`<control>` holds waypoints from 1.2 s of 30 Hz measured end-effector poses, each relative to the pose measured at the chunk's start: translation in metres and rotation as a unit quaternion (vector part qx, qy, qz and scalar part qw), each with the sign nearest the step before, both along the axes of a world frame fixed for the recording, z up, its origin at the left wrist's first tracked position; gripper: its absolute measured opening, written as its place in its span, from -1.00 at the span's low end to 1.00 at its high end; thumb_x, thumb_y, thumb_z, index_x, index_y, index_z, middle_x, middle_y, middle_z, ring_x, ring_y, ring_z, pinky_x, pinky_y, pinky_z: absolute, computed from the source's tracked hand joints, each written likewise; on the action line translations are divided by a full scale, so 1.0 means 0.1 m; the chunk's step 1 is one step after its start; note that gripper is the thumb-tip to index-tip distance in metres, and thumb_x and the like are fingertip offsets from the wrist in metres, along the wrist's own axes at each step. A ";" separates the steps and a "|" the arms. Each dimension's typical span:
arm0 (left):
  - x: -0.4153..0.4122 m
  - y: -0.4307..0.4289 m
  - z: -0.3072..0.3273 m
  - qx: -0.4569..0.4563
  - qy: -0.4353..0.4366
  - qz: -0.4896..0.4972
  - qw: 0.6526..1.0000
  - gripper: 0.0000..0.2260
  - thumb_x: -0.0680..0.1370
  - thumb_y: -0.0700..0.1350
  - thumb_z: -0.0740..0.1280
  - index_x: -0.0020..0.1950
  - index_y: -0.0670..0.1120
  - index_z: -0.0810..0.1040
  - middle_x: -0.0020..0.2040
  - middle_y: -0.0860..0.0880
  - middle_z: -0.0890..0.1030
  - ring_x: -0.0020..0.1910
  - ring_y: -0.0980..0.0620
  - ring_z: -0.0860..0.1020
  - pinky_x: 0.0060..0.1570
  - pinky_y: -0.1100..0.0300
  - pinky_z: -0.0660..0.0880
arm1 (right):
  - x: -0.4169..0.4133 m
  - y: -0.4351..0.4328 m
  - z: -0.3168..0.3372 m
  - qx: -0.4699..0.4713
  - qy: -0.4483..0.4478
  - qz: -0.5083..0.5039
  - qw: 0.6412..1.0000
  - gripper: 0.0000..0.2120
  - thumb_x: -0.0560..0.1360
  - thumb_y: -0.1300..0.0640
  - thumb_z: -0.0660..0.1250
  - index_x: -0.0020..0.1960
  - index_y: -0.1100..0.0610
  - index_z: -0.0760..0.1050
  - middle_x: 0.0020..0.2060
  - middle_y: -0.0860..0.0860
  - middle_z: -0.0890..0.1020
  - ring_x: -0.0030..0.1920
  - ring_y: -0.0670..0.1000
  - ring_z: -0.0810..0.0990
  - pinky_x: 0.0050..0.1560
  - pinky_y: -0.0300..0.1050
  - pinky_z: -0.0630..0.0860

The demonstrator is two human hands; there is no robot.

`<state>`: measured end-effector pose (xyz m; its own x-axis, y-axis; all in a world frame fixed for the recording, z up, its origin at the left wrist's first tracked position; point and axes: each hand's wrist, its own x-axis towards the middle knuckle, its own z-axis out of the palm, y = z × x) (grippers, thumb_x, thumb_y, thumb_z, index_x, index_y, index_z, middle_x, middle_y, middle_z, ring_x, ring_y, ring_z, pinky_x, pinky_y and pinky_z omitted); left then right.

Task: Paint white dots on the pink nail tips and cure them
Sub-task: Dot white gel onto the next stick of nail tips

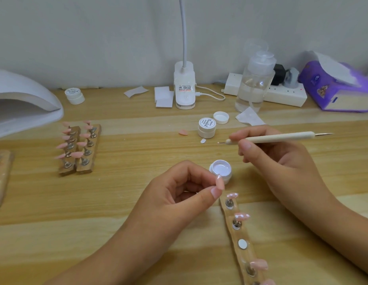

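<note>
While the left hand (179, 194) pinches a pink nail tip (220, 183) between thumb and forefinger just beside the open pot of white gel (221, 168), the right hand (277, 161) grips the dotting pen (277, 137); best load its point sparingly and touch down lightly.

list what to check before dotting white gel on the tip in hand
1. Nail tip pinched in left hand: ok.
2. Dotting tool gripped in right hand: ok.
3. White gel pot open, lid off: ok.
4. Gel loaded on the tool's small end: cannot tell.
5. Free magnet on the wooden holder to take the tip afterwards: ok.
6. Curing lamp on the table, switched on: cannot tell.
</note>
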<state>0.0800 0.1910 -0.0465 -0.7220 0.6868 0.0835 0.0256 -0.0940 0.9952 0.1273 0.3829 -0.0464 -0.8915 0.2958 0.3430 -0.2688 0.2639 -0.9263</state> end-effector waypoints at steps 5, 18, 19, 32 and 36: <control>-0.02 0.00 0.00 0.010 -0.022 0.018 1.000 -0.93 0.37 -0.07 0.48 -0.18 0.02 0.64 -0.24 0.07 0.63 -0.20 0.14 0.56 -0.14 0.34 0.50 | 0.02 -0.05 -0.03 0.102 0.011 0.000 0.995 -0.87 0.56 0.00 0.27 -0.09 0.03 0.54 -0.30 -0.22 0.56 -0.28 -0.15 0.49 -0.18 -0.40 0.39; -0.02 0.00 0.01 0.021 -0.010 0.009 1.000 -0.91 0.33 0.00 0.45 -0.19 0.06 0.64 -0.22 0.11 0.64 -0.20 0.17 0.55 -0.17 0.37 0.49 | 0.01 -0.04 -0.06 0.153 0.004 0.024 0.988 -0.91 0.53 -0.08 0.25 -0.11 -0.11 0.49 -0.25 -0.02 0.57 -0.30 -0.10 0.48 -0.25 -0.37 0.41; -0.02 0.00 0.01 0.020 -0.009 0.009 1.000 -0.91 0.33 0.00 0.45 -0.19 0.06 0.64 -0.22 0.11 0.64 -0.21 0.17 0.55 -0.17 0.37 0.49 | 0.00 -0.04 -0.06 0.153 0.001 0.027 0.988 -0.90 0.52 -0.08 0.25 -0.11 -0.11 0.49 -0.26 -0.03 0.56 -0.32 -0.13 0.45 -0.25 -0.37 0.39; -0.03 0.00 -0.01 0.018 -0.003 0.001 1.000 -0.92 0.35 0.00 0.45 -0.18 0.06 0.64 -0.22 0.12 0.63 -0.20 0.18 0.55 -0.16 0.35 0.49 | 0.01 -0.05 -0.05 0.099 0.019 -0.003 0.995 -0.88 0.56 -0.05 0.26 -0.08 -0.05 0.53 -0.27 -0.16 0.57 -0.27 -0.05 0.47 -0.18 -0.33 0.41; -0.03 0.00 -0.02 0.017 -0.002 0.002 1.000 -0.91 0.35 0.00 0.45 -0.17 0.06 0.64 -0.22 0.13 0.63 -0.20 0.18 0.55 -0.16 0.36 0.48 | -0.01 -0.04 0.01 0.006 0.038 -0.005 0.999 -0.91 0.53 0.07 0.30 -0.07 0.08 0.54 -0.26 -0.14 0.61 -0.24 -0.16 0.52 -0.12 -0.35 0.45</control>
<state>0.0768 0.1907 -0.0481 -0.7249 0.6810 0.1037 0.0217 -0.1279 0.9915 0.1263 0.3788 -0.0458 -0.8595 0.3000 0.4138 -0.3364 0.2776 -0.8999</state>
